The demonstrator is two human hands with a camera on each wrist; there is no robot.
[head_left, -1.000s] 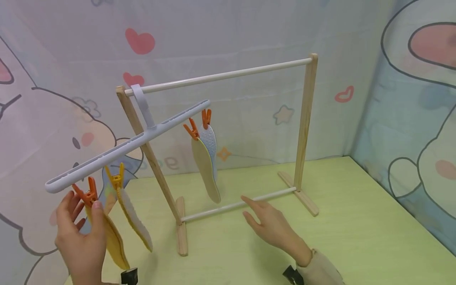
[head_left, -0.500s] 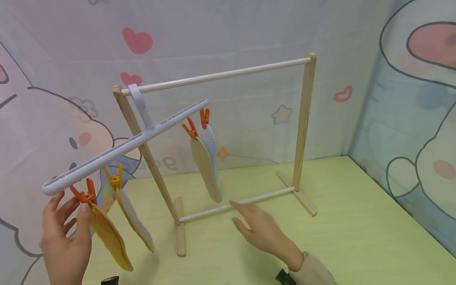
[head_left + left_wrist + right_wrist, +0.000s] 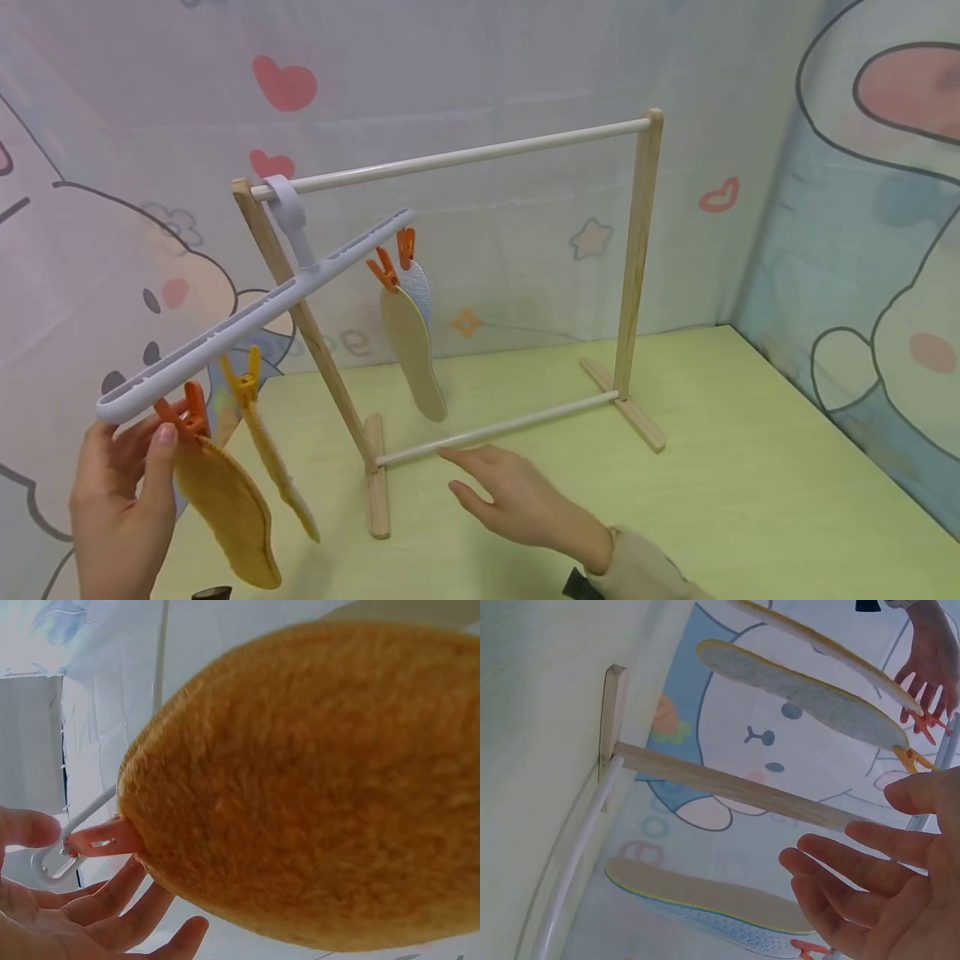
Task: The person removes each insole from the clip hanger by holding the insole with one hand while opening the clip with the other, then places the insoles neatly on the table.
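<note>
A pale hanger (image 3: pixel 281 300) hooks over the rack's top rail, with insoles clipped along it. My left hand (image 3: pixel 120 500) is at its near end, thumb and fingers spread either side of an orange clothespin (image 3: pixel 191 417). That clothespin bears a mustard-brown fuzzy insole (image 3: pixel 228 508), which fills much of the left wrist view. Beside it, a yellow clothespin (image 3: pixel 243 385) holds a matching insole (image 3: pixel 277 467). From the far end, two orange clothespins carry a beige insole (image 3: pixel 408 350) and a bluish-white one (image 3: pixel 417 287). My right hand (image 3: pixel 517 500) hovers with extended fingers, holding nothing, before the lower rail.
The wooden rack has a white top rail (image 3: pixel 465 156), a white lower rail (image 3: pixel 498 428) and two upright posts, the right post (image 3: pixel 637 258) farther back. It stands on a light green table (image 3: pixel 720 467). A cartoon-printed curtain (image 3: pixel 525 67) surrounds the table.
My left hand has shifted left and slightly down along the clothespin. The hanger's far end has swung left with its insoles, and the near insole has turned. My right hand has moved left.
</note>
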